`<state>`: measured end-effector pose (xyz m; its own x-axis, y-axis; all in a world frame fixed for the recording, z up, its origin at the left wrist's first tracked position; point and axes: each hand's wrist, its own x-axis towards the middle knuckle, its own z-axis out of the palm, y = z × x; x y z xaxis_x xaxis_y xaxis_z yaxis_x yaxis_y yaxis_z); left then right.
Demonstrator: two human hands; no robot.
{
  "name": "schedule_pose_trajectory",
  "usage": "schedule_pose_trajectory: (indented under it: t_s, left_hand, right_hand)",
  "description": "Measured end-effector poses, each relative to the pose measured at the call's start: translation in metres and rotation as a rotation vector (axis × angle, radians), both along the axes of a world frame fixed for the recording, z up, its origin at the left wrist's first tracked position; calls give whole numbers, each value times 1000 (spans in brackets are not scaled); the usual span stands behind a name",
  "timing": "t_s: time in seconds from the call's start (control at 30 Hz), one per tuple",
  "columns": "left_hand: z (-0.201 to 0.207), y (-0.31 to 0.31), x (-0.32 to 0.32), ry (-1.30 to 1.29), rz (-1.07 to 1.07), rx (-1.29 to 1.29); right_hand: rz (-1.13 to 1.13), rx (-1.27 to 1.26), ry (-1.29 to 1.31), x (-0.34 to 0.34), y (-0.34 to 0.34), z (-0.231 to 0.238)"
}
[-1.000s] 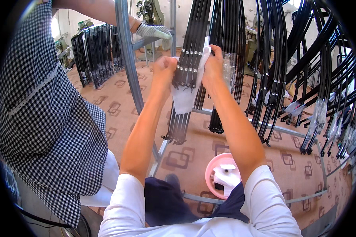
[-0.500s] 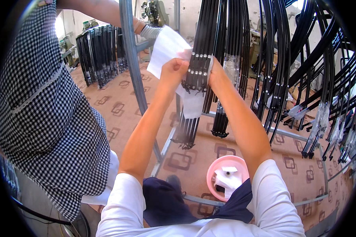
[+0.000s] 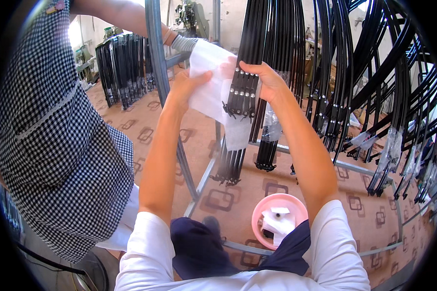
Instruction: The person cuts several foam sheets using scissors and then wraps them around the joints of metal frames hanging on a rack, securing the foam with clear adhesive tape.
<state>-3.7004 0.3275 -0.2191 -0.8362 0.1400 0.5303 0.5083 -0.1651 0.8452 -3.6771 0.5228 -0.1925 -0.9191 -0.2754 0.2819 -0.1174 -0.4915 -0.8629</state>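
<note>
A bundle of black straps [image 3: 243, 94] with rows of silver studs hangs before me, its loose ends level with my forearms. My right hand [image 3: 272, 83] grips its right side, thumb across the front and fingers behind. My left hand [image 3: 180, 91] pinches the left edge of a thin white sheet [image 3: 206, 99], which stretches behind the bundle and droops below it. From the upper left another person's arm [image 3: 126, 17] in a striped cuff [image 3: 183, 43] reaches behind the sheet. That person's fingers show faintly through the sheet, beside the bundle.
More black straps [image 3: 335, 87] hang close on the right, some with clear plastic around their ends. A grey metal frame [image 3: 159, 72] rises at my left. On the patterned floor a pink basin [image 3: 302, 206] holds white scraps. The person in a checked apron [image 3: 58, 165] stands at left.
My left hand has moved left, away from the bundle, drawing the sheet out flatter. My right thumb has come round to the front of the straps.
</note>
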Motion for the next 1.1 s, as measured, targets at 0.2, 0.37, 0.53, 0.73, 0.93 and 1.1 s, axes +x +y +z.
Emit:
schedule_pose_trajectory:
  t_s: [0.2,0.37,0.53,0.73,0.93,1.1]
  left_hand:
    - [-2,0,8,-42,-168,169]
    - [-22,7,-4,-112,-344,426]
    - [-30,21,-1,-98,-317,607]
    - [-10,18,18,114,-187,372]
    - [15,41,55,797,278,-429]
    - [8,50,59,595,138,-528]
  right_hand:
    - [11,-128,18,15,-2,-7]
    - [-192,-92,140,12,1,-21]
    - [-227,150,140,16,-10,-22]
    - [-389,116,153,14,-32,-27]
    - [-581,143,282,-2,-35,-39]
    - [-247,-56,176,-7,-25,-49]
